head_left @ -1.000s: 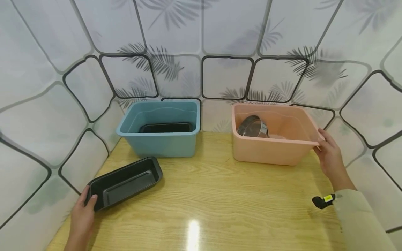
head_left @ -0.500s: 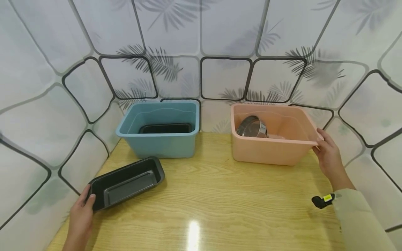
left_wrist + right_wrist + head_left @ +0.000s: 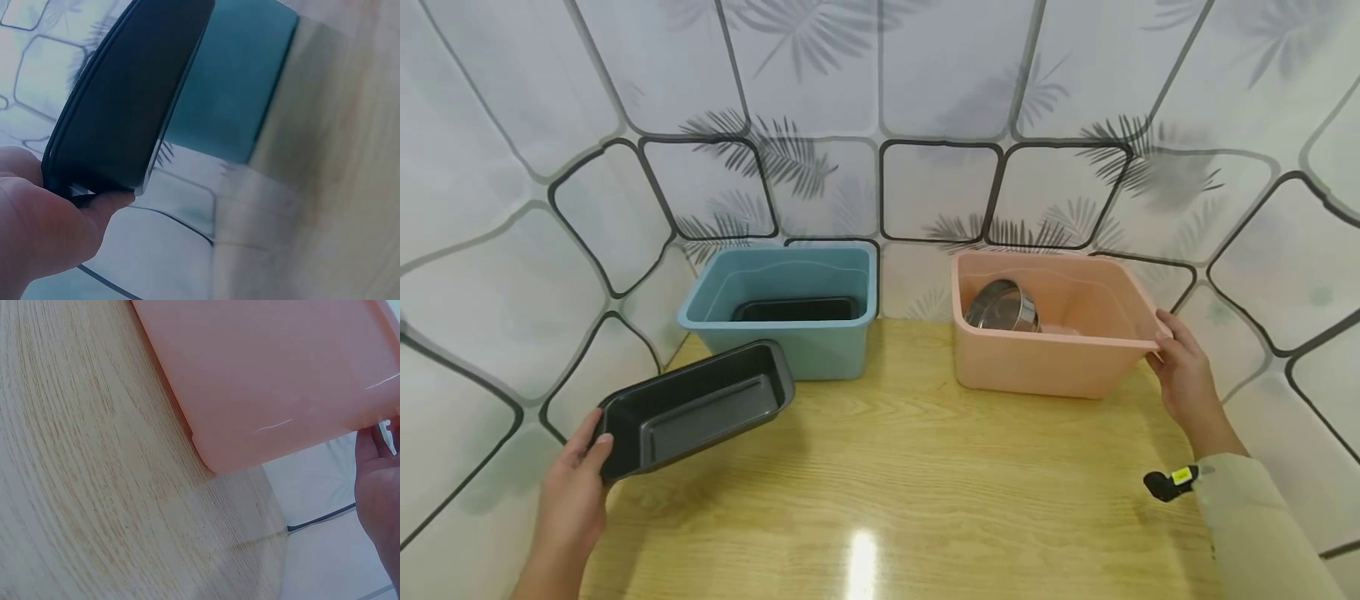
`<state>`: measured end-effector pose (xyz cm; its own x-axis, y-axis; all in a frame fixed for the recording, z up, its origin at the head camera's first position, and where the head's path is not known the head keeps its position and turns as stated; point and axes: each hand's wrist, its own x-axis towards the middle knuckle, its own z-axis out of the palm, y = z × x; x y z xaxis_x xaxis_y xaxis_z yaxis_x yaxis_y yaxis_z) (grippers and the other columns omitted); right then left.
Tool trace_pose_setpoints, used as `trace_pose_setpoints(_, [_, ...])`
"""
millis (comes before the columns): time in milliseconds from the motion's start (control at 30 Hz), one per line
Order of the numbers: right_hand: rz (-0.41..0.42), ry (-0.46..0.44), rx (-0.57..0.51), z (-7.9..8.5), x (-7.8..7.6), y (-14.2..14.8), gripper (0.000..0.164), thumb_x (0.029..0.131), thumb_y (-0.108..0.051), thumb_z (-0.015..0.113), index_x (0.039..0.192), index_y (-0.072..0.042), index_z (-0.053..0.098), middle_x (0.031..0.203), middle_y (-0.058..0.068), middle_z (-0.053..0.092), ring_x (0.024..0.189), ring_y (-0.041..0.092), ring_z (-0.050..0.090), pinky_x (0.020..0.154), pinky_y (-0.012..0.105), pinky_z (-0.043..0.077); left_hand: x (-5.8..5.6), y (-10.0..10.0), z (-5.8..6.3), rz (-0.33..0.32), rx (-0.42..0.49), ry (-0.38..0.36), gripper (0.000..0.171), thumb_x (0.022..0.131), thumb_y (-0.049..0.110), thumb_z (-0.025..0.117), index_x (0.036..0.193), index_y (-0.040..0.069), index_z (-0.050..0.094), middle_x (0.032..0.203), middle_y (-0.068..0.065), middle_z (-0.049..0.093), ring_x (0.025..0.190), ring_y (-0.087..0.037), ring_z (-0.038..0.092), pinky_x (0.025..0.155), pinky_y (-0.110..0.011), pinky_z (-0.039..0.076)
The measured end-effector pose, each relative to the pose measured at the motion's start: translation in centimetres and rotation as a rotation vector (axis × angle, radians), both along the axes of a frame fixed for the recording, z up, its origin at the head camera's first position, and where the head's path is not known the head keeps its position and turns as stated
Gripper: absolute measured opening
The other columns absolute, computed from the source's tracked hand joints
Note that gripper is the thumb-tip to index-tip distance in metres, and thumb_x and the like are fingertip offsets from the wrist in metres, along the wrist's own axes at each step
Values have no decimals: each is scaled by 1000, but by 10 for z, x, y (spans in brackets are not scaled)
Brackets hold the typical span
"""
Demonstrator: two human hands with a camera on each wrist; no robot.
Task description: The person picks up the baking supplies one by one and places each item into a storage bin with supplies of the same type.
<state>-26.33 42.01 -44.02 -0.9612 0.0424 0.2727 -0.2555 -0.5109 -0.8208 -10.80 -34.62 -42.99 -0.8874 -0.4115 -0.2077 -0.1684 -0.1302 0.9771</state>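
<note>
My left hand (image 3: 571, 492) pinches the near-left end of a black loaf pan (image 3: 707, 417), which hangs above the table, its hollow side turned up toward the head camera. In the left wrist view the thumb and fingers grip the end of the loaf pan (image 3: 131, 94). Behind it stands a blue bin (image 3: 820, 350) holding another black pan (image 3: 797, 309). At the right, my right hand (image 3: 1187, 379) grips the right rim of a pink bin (image 3: 1037, 367), where a round metal tin (image 3: 1003, 308) leans inside on the left. The right wrist view shows the fingers under that pink rim (image 3: 378, 425).
The wooden table (image 3: 895, 467) lies below both bins, with a bright light reflection near its front. A patterned curtain-like wall (image 3: 940, 192) rises behind and along both sides. A small black device (image 3: 1168, 483) sits at the right sleeve's cuff.
The left hand has lifted the loaf pan off the table, up and slightly away, so that it now overlaps the blue bin's front. The right hand stays on the pink bin's rim.
</note>
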Motion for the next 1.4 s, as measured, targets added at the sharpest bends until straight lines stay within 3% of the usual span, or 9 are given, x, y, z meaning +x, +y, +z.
trace_pose_setpoints(133, [-14,-13,10,0,0,0,42,107,0,37,143,-14,53,129,-7,62,111,5,66,92,15,51,1,-3,14,-69,82,138,63,107,26,48,162,23,17,169,-3,-2,103,15,58,81,-6,52])
trace_pose_setpoints(400, [-21,-5,25,1,1,-2,46,106,-1,38,151,-11,43,130,-8,62,111,5,66,94,15,49,-17,0,48,-143,161,284,64,104,22,56,160,24,26,168,-7,0,104,9,64,82,-11,55])
trace_pose_setpoints(567, [-32,-15,62,1,1,-1,49,107,-2,38,155,-11,36,130,-9,61,111,3,65,95,15,45,-38,5,63,-153,244,267,66,102,20,59,160,25,26,169,-1,-5,101,7,65,83,-13,55])
trace_pose_setpoints(767, [-51,-28,93,1,2,-2,51,107,-3,38,157,-11,32,134,-8,57,111,1,65,95,14,44,-60,12,74,-165,324,295,68,101,16,61,159,24,26,168,12,-7,101,4,66,83,-15,57])
trace_pose_setpoints(833, [-57,-38,111,2,3,-2,55,108,-5,39,161,-10,25,139,-6,52,112,0,64,95,13,44,-68,14,78,-160,309,284,69,101,17,61,160,25,25,168,14,-5,104,4,65,84,-15,56])
trace_pose_setpoints(900, [-62,-44,133,3,4,-1,58,108,-7,40,162,-9,18,143,-4,47,113,-1,63,95,13,44,-77,17,82,-155,281,261,70,101,19,60,160,25,23,168,14,-5,117,1,60,86,-14,55])
trace_pose_setpoints(1033, [-62,-41,144,2,5,1,60,108,-8,39,163,-9,14,149,-2,43,115,-2,62,96,12,43,-95,22,88,-144,229,214,68,102,22,59,160,27,24,169,11,-1,142,-8,41,85,-13,55])
trace_pose_setpoints(1400, [-78,-36,163,0,3,0,56,108,-9,42,161,-11,25,137,-9,53,114,-2,62,94,12,43,-133,36,93,-181,165,228,62,106,18,52,160,26,24,170,1,5,152,-19,24,87,-13,54])
